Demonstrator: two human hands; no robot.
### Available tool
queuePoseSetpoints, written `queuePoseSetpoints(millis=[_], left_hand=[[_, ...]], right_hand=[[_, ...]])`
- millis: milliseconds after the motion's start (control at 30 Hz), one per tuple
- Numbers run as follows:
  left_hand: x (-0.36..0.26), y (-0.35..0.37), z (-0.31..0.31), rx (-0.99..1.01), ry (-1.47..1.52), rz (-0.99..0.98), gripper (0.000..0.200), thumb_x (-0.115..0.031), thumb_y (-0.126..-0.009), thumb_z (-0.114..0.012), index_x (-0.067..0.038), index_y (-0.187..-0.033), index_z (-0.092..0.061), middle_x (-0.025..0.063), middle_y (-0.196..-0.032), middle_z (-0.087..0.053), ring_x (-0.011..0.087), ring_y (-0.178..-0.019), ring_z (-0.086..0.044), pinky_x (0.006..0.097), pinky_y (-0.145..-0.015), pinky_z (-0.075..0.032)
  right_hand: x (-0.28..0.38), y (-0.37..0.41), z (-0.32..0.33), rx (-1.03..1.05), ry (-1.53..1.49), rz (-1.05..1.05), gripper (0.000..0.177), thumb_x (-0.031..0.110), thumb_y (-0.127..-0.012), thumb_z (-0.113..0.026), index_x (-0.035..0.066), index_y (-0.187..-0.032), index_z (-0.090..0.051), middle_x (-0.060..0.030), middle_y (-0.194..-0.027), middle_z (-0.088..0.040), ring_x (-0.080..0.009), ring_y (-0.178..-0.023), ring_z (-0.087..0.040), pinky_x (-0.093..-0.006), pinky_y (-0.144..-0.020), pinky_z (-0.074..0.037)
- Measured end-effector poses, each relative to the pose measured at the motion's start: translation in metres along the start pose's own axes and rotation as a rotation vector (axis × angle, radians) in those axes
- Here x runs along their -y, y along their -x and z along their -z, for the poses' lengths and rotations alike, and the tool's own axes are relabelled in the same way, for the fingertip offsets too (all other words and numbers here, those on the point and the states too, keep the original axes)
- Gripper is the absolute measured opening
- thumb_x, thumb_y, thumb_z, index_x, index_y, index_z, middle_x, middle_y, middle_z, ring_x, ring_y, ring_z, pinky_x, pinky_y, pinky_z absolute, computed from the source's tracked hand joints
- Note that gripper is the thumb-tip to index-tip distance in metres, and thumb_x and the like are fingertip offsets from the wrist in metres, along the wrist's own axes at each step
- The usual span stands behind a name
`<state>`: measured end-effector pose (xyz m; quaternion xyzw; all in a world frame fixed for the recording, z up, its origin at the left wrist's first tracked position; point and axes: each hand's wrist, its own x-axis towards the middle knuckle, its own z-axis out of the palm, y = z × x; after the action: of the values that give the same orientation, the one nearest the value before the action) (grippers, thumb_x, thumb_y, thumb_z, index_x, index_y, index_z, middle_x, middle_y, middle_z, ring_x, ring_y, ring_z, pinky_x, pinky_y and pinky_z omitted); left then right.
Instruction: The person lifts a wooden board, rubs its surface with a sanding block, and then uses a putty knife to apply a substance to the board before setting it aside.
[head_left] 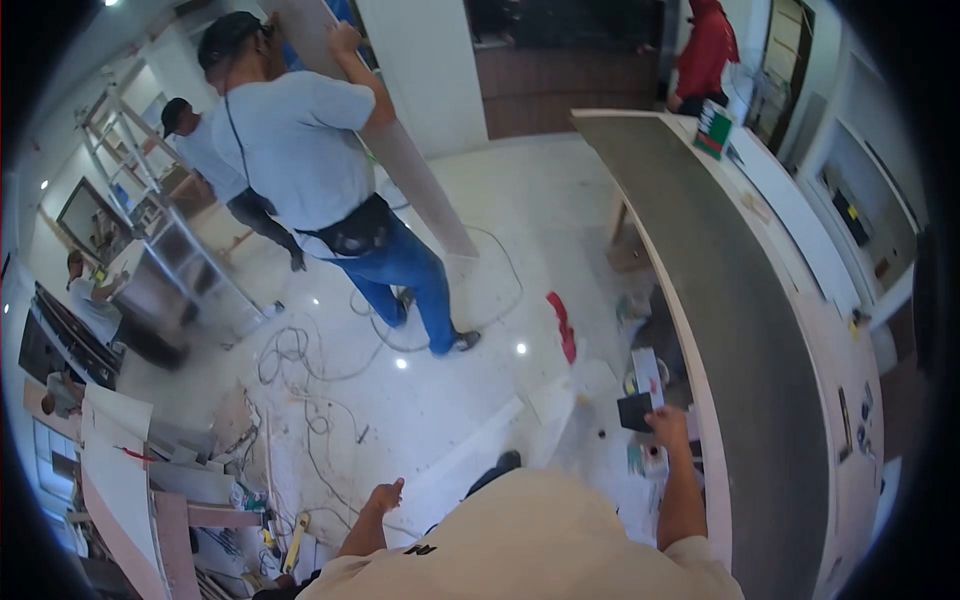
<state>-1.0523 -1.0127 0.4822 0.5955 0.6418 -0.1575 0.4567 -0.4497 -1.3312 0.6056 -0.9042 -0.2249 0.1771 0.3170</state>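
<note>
My right hand (668, 428) pinches a small dark flat square piece (634, 411) by its edge, beside the long workbench. My left hand (386, 495) hangs low over the floor with its fingers curled in, and nothing shows in it. The bench carries a long dark grey panel (740, 270) with a pale edge. Several cans and boxes (648, 460) stand on the floor below my right hand, partly hidden by it and by the bench.
A person in a grey shirt (300, 130) holds up a long board (430, 190) ahead. Cables (290, 355) and a red strip (562, 328) lie on the shiny floor. A ladder (165, 210) stands at left, near other people. Scrap boards (125, 470) lean at lower left.
</note>
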Motion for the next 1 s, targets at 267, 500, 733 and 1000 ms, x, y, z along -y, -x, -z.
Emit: queuePoseSetpoints(millis=[267,500,733,1000], left_hand=[[-0.139,-0.028,0.095,-0.068,0.011,-0.114,0.067,-0.053,-0.093,-0.035,0.004,-0.073,-0.065,0.0185,-0.075,-0.066,0.0256,-0.076,-0.065,0.035,-0.072,-0.049],[-0.31,-0.108,0.11,-0.185,0.106,-0.532,0.019,-0.01,-0.086,-0.051,0.003,-0.095,-0.062,0.0216,-0.085,-0.063,0.0242,-0.055,-0.06,0.0337,-0.065,-0.054],[-0.545,-0.175,0.16,-0.4,-0.357,-0.772,0.025,-0.019,-0.084,-0.056,0.005,-0.081,-0.064,0.0268,-0.08,-0.063,0.0406,-0.072,-0.061,0.0435,-0.07,-0.047],[-0.623,-0.296,0.153,-0.195,-0.253,-0.831,0.029,-0.012,-0.081,-0.056,0.005,-0.104,-0.056,0.0191,-0.075,-0.064,0.0299,-0.067,-0.062,0.0373,-0.066,-0.049]], right_hand=[[0.065,-0.069,-0.011,-0.167,0.02,0.069,0.027,0.022,-0.07,-0.07,-0.004,-0.077,-0.064,-0.0158,-0.069,-0.062,-0.0227,-0.063,-0.059,-0.0375,-0.061,-0.046],[0.101,-0.163,-0.03,-0.157,-0.363,-0.109,0.027,0.021,-0.073,-0.072,-0.003,-0.083,-0.065,-0.0131,-0.073,-0.065,-0.0194,-0.065,-0.061,-0.0321,-0.06,-0.047],[0.159,-0.334,-0.094,0.052,-0.662,-0.117,0.019,0.016,-0.075,-0.072,0.001,-0.082,-0.065,-0.0032,-0.069,-0.059,-0.0107,-0.06,-0.054,-0.0262,-0.05,-0.044],[0.299,-0.491,-0.073,0.336,-0.789,-0.003,0.022,0.02,-0.076,-0.073,0.001,-0.083,-0.065,-0.0024,-0.066,-0.058,-0.011,-0.057,-0.052,-0.0265,-0.051,-0.043]])
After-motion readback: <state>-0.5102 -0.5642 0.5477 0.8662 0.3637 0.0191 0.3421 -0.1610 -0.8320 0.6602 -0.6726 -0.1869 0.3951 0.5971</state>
